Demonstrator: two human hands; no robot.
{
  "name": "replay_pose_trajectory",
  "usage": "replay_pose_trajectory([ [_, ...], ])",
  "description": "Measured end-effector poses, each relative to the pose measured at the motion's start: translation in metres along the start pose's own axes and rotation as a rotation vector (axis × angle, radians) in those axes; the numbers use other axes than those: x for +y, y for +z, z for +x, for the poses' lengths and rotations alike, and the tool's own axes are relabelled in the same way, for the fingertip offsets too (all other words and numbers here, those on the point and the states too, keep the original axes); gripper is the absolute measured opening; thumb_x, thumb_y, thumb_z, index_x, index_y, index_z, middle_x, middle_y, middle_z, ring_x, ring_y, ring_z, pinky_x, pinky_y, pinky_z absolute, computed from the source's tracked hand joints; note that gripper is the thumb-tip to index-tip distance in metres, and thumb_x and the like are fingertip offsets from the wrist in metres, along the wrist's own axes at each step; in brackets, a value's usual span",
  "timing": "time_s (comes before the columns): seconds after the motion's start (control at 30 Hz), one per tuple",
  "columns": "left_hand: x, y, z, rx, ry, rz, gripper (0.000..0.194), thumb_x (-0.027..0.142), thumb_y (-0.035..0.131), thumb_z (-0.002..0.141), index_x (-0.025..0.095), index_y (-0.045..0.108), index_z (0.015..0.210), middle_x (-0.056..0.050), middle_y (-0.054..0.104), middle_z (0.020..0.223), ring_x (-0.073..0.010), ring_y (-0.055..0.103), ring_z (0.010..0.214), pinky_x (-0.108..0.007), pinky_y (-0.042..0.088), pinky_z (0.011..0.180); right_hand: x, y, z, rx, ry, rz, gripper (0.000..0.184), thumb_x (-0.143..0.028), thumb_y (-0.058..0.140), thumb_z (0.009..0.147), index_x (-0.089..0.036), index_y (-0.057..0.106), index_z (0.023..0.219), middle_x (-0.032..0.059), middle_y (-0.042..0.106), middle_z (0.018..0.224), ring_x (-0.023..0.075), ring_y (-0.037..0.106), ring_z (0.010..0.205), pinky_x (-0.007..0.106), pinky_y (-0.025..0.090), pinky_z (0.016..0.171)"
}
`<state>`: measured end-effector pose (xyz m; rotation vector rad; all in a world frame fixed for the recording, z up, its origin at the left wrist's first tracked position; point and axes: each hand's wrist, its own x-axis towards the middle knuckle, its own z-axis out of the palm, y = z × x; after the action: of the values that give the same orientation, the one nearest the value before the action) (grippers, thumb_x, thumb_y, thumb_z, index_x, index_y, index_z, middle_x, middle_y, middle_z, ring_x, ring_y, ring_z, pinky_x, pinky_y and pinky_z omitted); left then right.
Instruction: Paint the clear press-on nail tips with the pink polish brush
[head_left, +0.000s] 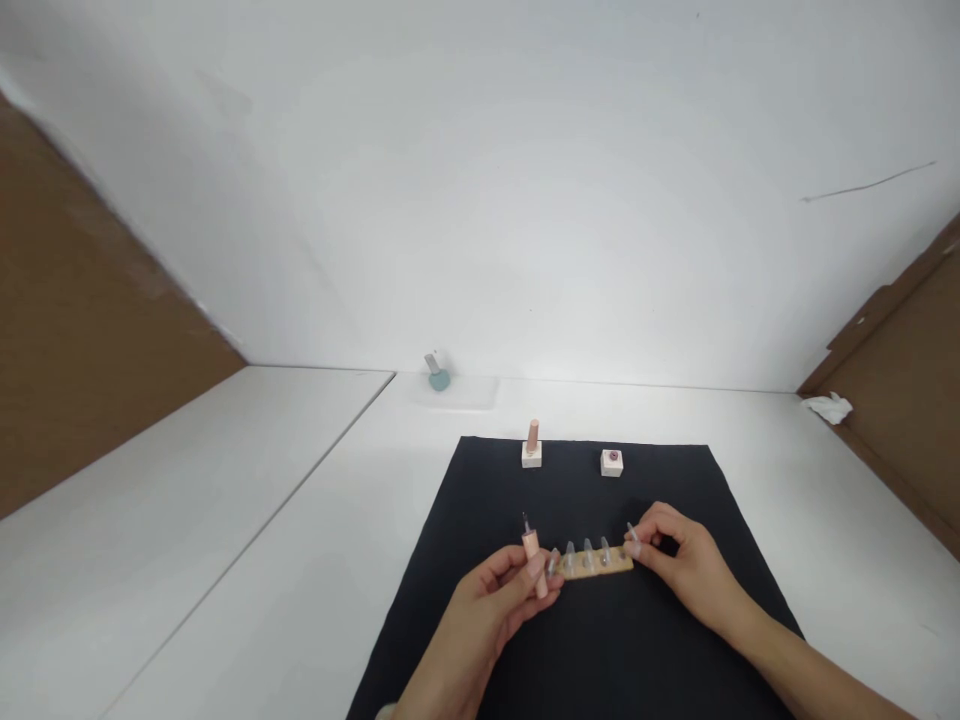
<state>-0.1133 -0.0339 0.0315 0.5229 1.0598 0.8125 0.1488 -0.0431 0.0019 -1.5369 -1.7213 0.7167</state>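
Note:
My left hand [504,592] is closed around a pink nail polish cap [534,568], its brush [526,522] pointing up and away from me. The fingers of that hand also meet the left end of a pale yellow strip [598,567]. Several clear false nail tips [588,556] stand upright in a row along the strip. At its right end, my right hand [686,560] pinches a clear nail tip [632,532] between thumb and fingers. Whether this nail tip still touches the strip, I cannot tell.
On the black mat [570,660] stand a closed pink-capped polish bottle [532,454] and an uncapped bottle [611,465]. Behind them, a teal bottle [439,380] leans by a clear tray [469,393]. Crumpled white tissue [828,407] lies beside the brown right panel [907,400].

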Motion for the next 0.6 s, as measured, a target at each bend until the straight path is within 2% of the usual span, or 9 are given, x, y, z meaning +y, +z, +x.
replay_pose_trajectory([
  [0.07, 0.0, -0.001, 0.0, -0.01, 0.003, -0.014, 0.051, 0.049, 0.102, 0.05, 0.016, 0.084, 0.084, -0.008, 0.081, 0.094, -0.0258, 0.075, 0.098, -0.028, 0.061, 0.089, -0.003, -0.005, -0.009, 0.058, -0.003, 0.0, 0.025, -0.042, 0.067, 0.096, -0.023, 0.07, 0.079, 0.0018, 0.064, 0.08, 0.0202, 0.061, 0.074, 0.033, 0.048, 0.07],
  [0.13, 0.001, -0.003, 0.0, -0.024, -0.005, -0.034, 0.047, 0.045, 0.102, 0.053, 0.016, 0.085, 0.085, -0.009, 0.081, 0.098, -0.0268, 0.075, 0.1, -0.029, 0.061, 0.091, -0.01, -0.006, -0.022, 0.079, -0.048, -0.023, 0.024, -0.039, 0.069, 0.096, -0.024, 0.07, 0.077, 0.0019, 0.067, 0.083, 0.0211, 0.063, 0.081, 0.035, 0.047, 0.077],
  [0.2, 0.001, -0.004, 0.001, -0.02, -0.024, -0.052, 0.045, 0.043, 0.103, 0.053, 0.015, 0.085, 0.084, -0.01, 0.082, 0.099, -0.0279, 0.075, 0.101, -0.03, 0.062, 0.09, -0.019, -0.002, -0.036, 0.026, -0.217, -0.12, 0.017, -0.032, 0.068, 0.098, -0.026, 0.072, 0.083, 0.0004, 0.069, 0.082, 0.0194, 0.064, 0.079, 0.035, 0.046, 0.08],
  [0.27, 0.0, -0.005, 0.002, -0.002, -0.029, -0.063, 0.046, 0.044, 0.103, 0.052, 0.015, 0.085, 0.083, -0.011, 0.082, 0.099, -0.0282, 0.075, 0.1, -0.03, 0.063, 0.088, -0.026, 0.008, -0.045, -0.061, -0.302, -0.187, 0.014, -0.027, 0.065, 0.1, -0.026, 0.074, 0.09, 0.0009, 0.07, 0.083, 0.018, 0.065, 0.077, 0.033, 0.048, 0.077],
  [0.43, -0.004, -0.006, 0.004, 0.007, -0.007, -0.068, 0.049, 0.047, 0.103, 0.05, 0.015, 0.086, 0.084, -0.011, 0.083, 0.094, -0.0259, 0.076, 0.091, -0.029, 0.064, 0.082, -0.03, 0.025, -0.046, -0.181, -0.25, -0.346, 0.013, -0.029, 0.066, 0.1, -0.026, 0.078, 0.104, 0.0062, 0.073, 0.094, 0.0213, 0.069, 0.086, 0.035, 0.055, 0.08],
  [0.53, -0.006, -0.008, 0.004, -0.009, 0.0, -0.072, 0.046, 0.045, 0.102, 0.055, 0.015, 0.086, 0.086, -0.011, 0.083, 0.098, -0.0249, 0.076, 0.091, -0.028, 0.064, 0.083, -0.029, 0.018, -0.044, -0.225, -0.246, -0.378, 0.018, -0.028, 0.074, 0.094, -0.029, 0.078, 0.111, 0.0052, 0.074, 0.098, 0.0221, 0.071, 0.091, 0.036, 0.057, 0.086],
  [0.6, -0.007, -0.009, 0.004, -0.022, 0.016, -0.067, 0.043, 0.043, 0.1, 0.06, 0.015, 0.086, 0.089, -0.011, 0.083, 0.099, -0.0246, 0.076, 0.092, -0.029, 0.063, 0.085, -0.03, 0.007, -0.044, -0.263, -0.255, -0.37, 0.03, -0.022, 0.082, 0.086, -0.032, 0.078, 0.115, 0.0025, 0.074, 0.099, 0.0211, 0.072, 0.091, 0.034, 0.058, 0.087],
])
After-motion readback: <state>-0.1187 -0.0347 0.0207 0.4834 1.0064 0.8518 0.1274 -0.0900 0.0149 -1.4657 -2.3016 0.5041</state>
